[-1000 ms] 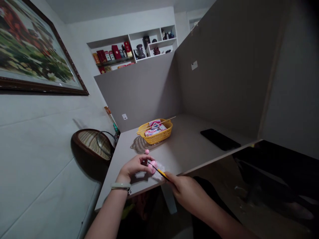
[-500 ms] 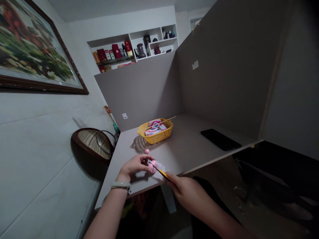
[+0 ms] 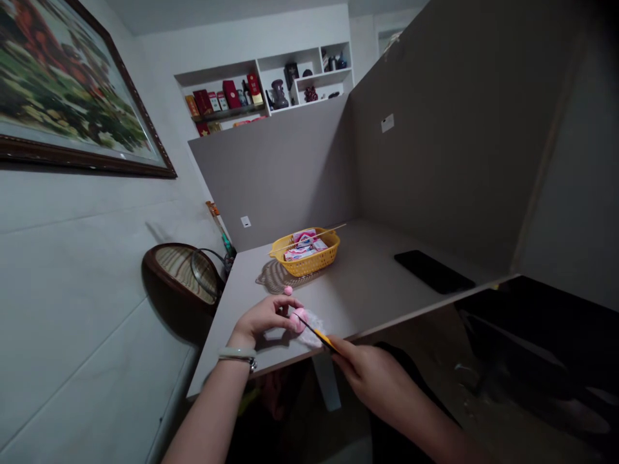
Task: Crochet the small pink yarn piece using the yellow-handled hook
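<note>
Bench, near edge: we are holding a pink lump [image 3: 298, 320] and working a yellow-handled tool [image 3: 322, 336] against it.
Taking the lump as clock centre: our left hand [image 3: 264, 317] is reaching in from 9 o'clock, its thumb and fingertips gripping the lump; our right hand [image 3: 374, 370] is coming in from 4 o'clock, clasping the handle, the dark, thin end lying over the lump. A whitish, see-through sheet [image 3: 314, 328] is spreading toward 4 o'clock; we are not making out whether it is running under the lump. A small pink ball [image 3: 288, 290] is sitting near, at 11; a yellow basket [image 3: 314, 263] is standing beyond, at 12, holding printed packets, a thin stick [image 3: 333, 228] lying across its top. At 2, well apart, a flat black slab [image 3: 432, 270] is resting on the bench [image 3: 358, 290].
</note>
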`<state>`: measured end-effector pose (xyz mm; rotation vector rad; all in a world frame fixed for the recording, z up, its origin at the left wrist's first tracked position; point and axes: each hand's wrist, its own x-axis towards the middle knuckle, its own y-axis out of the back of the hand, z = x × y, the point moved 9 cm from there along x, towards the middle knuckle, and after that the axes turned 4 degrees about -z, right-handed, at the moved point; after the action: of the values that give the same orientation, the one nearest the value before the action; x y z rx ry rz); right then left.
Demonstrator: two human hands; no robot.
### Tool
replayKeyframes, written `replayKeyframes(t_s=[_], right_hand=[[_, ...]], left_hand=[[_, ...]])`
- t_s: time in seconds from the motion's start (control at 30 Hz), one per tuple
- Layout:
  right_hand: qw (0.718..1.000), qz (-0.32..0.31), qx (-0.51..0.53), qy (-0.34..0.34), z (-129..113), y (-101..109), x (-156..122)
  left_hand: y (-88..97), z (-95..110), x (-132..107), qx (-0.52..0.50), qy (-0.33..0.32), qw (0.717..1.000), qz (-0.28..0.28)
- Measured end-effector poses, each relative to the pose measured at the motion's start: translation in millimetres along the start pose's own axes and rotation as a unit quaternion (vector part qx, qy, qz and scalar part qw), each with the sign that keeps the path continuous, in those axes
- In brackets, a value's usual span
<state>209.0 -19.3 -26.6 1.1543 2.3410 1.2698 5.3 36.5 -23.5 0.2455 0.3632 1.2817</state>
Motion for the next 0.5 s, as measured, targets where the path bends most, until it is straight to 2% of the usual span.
replayKeyframes(t_s=[0.1,0.23,0.33,0.5], right_hand=[[1.0,-0.007,0.02,-0.006,7,0,-10],[1.0,0.005,0.0,0.001,-5,4,7],[1.0,0.012,-0.015,0.005,-11,6,15],[1.0,-0.002,0.021,0.006,4,1,-11]], left_hand=[[-0.3,2,1,0.023,-0.001,1.0,0.011],[-11.2,3,2,-0.021,0.003,0.999,-0.027],[-8.5,2,0,-0.027,0.0,0.999,-0.025],[3.5,-1,0,0.002,0.0,1.0,0.014]])
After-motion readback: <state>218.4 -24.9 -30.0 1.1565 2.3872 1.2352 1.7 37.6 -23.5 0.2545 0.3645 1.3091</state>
